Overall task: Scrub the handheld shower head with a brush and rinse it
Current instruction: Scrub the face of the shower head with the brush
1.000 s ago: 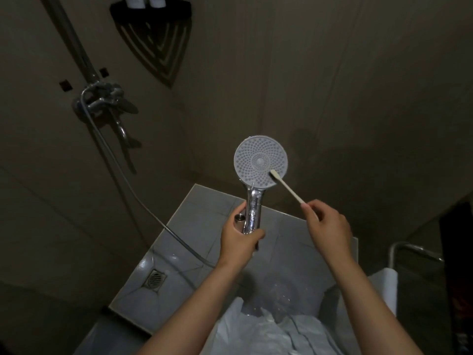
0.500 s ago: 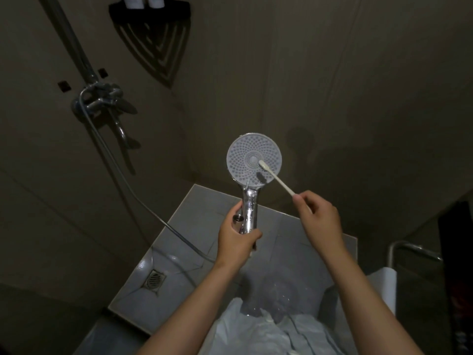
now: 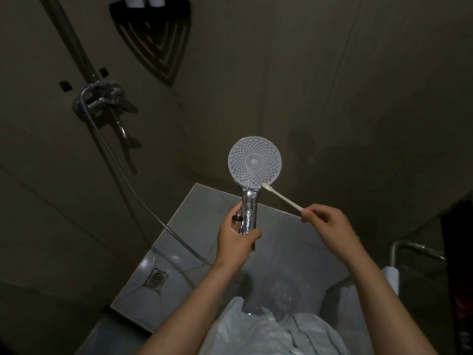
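The handheld shower head (image 3: 254,161) is held upright, its round white nozzle face turned toward me. My left hand (image 3: 236,238) grips its chrome handle (image 3: 248,210) from the left. My right hand (image 3: 327,224) pinches the end of a thin white brush (image 3: 281,197). The brush tip touches the lower right rim of the nozzle face, where the face meets the handle. A grey hose (image 3: 143,201) runs from the wall mixer down across the floor toward the handle.
A chrome mixer tap (image 3: 102,101) and riser pipe are on the left wall. Above hangs a dark corner shelf (image 3: 151,11) with bottles. A floor drain (image 3: 156,278) is at lower left. A metal rail (image 3: 409,248) and white roll (image 3: 391,275) stand at right.
The brush tip slid from the middle of the nozzle face down to its lower right rim. Both hands and the shower head shifted only slightly.
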A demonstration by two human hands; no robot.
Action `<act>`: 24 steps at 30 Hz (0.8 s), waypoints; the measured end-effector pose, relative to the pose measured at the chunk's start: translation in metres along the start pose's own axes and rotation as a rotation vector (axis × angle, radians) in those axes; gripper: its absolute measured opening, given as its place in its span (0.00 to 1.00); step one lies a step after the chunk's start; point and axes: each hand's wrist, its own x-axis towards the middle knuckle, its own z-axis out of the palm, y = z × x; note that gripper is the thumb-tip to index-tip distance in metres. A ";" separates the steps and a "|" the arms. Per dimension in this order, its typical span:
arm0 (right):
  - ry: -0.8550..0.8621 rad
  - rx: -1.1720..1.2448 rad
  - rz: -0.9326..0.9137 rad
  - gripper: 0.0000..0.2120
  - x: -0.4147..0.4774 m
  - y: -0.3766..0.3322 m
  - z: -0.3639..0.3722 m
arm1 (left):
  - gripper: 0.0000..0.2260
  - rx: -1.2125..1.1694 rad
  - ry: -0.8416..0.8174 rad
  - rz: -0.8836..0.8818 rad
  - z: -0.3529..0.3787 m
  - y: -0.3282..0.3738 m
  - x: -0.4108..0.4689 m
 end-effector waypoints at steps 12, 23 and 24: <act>0.026 -0.045 0.016 0.11 0.008 0.011 -0.005 | 0.33 0.007 0.004 0.008 0.001 -0.002 0.004; 0.096 0.002 -0.056 0.10 0.024 -0.007 -0.001 | 0.33 0.045 -0.063 -0.026 0.009 -0.005 0.001; 0.071 -0.016 -0.054 0.11 0.026 -0.006 -0.001 | 0.33 0.045 -0.064 -0.024 0.009 -0.004 0.001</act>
